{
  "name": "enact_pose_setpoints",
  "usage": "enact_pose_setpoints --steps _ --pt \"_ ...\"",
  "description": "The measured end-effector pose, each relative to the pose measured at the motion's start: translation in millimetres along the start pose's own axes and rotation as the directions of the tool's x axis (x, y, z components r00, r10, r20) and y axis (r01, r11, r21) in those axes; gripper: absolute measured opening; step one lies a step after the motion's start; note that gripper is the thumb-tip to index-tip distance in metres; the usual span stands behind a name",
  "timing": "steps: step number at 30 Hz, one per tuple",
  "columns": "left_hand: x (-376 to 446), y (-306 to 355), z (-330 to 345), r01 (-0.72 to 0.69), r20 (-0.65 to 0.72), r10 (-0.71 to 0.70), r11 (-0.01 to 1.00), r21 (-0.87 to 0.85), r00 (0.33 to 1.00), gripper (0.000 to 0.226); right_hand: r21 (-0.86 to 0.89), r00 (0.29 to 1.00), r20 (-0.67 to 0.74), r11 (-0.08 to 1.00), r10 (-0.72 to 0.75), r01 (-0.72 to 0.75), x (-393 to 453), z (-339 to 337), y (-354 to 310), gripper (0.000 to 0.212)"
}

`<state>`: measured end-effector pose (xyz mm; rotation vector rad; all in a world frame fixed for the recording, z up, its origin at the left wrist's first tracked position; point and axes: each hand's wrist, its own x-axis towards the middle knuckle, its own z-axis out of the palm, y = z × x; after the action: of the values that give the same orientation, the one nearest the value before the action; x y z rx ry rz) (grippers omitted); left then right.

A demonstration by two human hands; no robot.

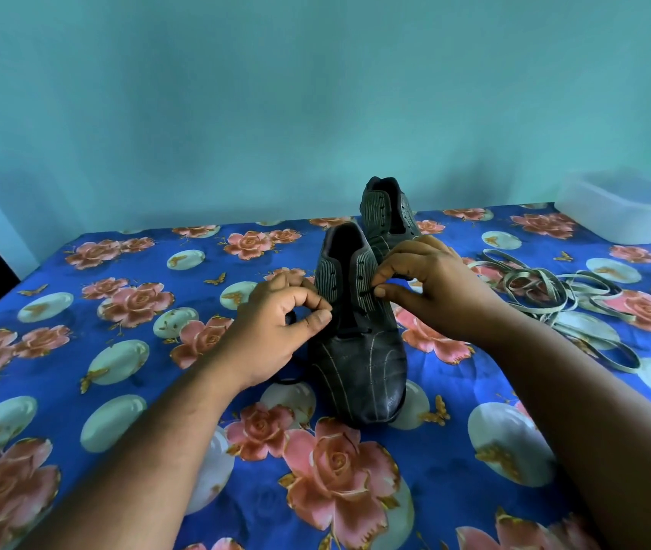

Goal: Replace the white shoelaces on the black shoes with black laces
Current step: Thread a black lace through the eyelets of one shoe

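At the centre of the frame the near black shoe (359, 351) stands toe toward the camera on the blue floral cloth (78, 311). The left hand (276, 331) pinches the black lace (351, 332) at the shoe's left side; the right hand (431, 287) pinches the lace's tip at an eyelet on the right flap. The second shoe (387, 208) stands just behind. The white laces (554, 295) lie heaped at right, a white plastic box (625, 208) beyond them.

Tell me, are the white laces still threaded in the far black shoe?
No, the far black shoe shows bare eyelets, and the loose white flat laces lie piled on the blue floral cloth.
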<state>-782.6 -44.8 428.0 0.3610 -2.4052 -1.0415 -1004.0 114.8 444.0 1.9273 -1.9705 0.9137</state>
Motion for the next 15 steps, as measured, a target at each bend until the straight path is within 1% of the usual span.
enact_pose_setpoints --steps 2,4,7,9,11,13,15 --pt "0.3 -0.5 -2.7 -0.047 -0.032 0.049 0.998 0.042 0.998 0.006 -0.001 1.000 -0.010 1.000 0.001 -0.001 0.1 -0.7 0.9 0.016" --pt "-0.2 1.8 -1.2 -0.048 -0.053 0.050 0.998 0.042 0.997 0.005 -0.002 1.000 -0.008 1.000 0.004 -0.004 0.1 -0.7 0.8 0.015" --pt "-0.3 2.3 2.4 0.026 -0.006 -0.026 0.999 -0.035 1.000 0.009 -0.013 1.000 0.000 1.000 0.010 -0.010 -0.8 0.1 1.7 0.015" --pt "-0.7 2.4 1.8 0.084 0.048 -0.080 0.993 -0.089 0.996 0.010 -0.009 0.999 -0.001 0.999 0.033 -0.033 -1.5 -0.4 3.5 0.020" --pt "-1.4 3.2 1.1 0.112 0.062 -0.106 0.987 -0.111 0.992 0.009 0.000 0.999 -0.002 0.999 0.055 -0.055 -1.9 -1.1 4.6 0.023" --pt "-1.3 2.4 1.1 0.107 0.015 -0.106 0.991 -0.084 0.994 0.009 -0.002 0.999 0.002 0.999 0.054 -0.054 -2.8 -1.3 5.1 0.022" --pt "-0.1 -1.1 1.8 0.130 -0.034 -0.133 0.989 -0.076 0.991 0.008 -0.008 0.998 -0.001 0.998 0.057 -0.057 -3.1 -3.0 3.8 0.019"
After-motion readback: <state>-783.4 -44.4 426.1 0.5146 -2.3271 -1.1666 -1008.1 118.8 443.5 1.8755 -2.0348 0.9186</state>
